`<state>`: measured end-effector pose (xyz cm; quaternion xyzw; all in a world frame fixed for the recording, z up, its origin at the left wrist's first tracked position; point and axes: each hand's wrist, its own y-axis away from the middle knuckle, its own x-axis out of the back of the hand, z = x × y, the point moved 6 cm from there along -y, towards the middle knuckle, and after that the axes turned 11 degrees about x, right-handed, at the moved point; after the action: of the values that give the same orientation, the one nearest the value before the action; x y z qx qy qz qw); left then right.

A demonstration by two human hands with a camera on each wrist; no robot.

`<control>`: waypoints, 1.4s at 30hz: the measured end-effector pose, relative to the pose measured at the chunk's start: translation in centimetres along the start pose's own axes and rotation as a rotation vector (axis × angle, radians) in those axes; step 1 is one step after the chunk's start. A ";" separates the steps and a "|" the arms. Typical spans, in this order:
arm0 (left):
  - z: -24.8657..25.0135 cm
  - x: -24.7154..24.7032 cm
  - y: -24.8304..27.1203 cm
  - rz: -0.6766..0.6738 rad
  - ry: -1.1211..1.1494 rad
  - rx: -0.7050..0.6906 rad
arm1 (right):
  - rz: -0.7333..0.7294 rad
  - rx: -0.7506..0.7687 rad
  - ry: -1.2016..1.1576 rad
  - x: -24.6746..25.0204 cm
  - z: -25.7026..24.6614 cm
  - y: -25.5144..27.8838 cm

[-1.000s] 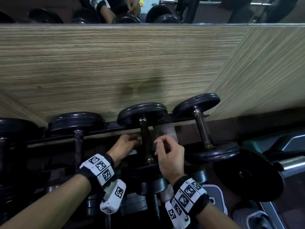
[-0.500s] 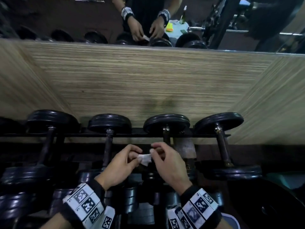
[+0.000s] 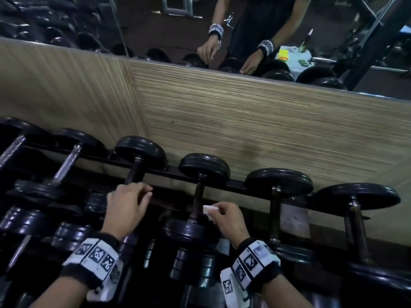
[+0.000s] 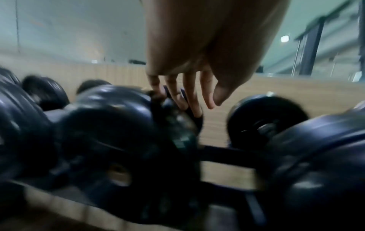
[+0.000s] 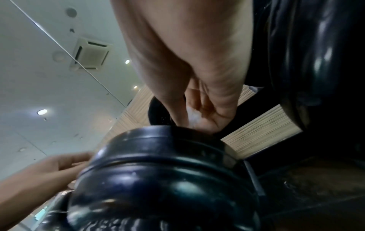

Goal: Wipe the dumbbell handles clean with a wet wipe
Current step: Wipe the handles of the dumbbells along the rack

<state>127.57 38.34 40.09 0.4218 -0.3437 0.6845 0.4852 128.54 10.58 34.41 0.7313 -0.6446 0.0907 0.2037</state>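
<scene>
A row of black dumbbells lies on a dark rack (image 3: 249, 187). My right hand (image 3: 224, 215) pinches a small folded white wet wipe (image 3: 208, 210) right beside the thin metal handle (image 3: 196, 200) of the middle dumbbell. The right wrist view shows the wet wipe (image 5: 192, 116) between thumb and fingers, just above a dumbbell head (image 5: 158, 179). My left hand (image 3: 129, 203) holds nothing and hovers over the handle (image 3: 136, 172) of the dumbbell one place to the left. The left wrist view shows its fingers (image 4: 190, 93) straight and loosely spread above that dumbbell (image 4: 110, 128).
A wood-grain wall panel (image 3: 255, 121) rises right behind the rack, with a mirror (image 3: 255, 30) above it reflecting a person's arms. More dumbbells (image 3: 278, 181) lie to both sides. A lower tier of dumbbells (image 3: 193, 263) sits under my wrists.
Half a second ago both hands held the wipe together. The left hand has let go and moved left to the neighbouring dumbbell. The right hand keeps the wipe by the handle.
</scene>
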 end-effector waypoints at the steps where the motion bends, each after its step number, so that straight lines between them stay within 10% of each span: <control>1: -1.6 0.0 -1.0 0.037 -0.083 0.028 | -0.058 -0.028 0.083 -0.5 0.7 -0.4; 10: -3.5 0.1 -2.5 0.148 -0.245 0.096 | -0.381 -0.142 0.217 -4.8 2.0 -3.0; 30: -3.1 0.5 -2.0 0.204 -0.231 0.152 | -0.484 0.337 0.526 -5.0 -5.5 -2.1; 42: -3.1 0.4 -2.0 0.230 -0.206 0.112 | -0.399 -0.032 0.484 -2.2 -0.6 -1.6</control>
<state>128.68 41.80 39.35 0.4740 -0.3992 0.7067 0.3414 129.82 13.00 33.82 0.7974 -0.4223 0.2100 0.3765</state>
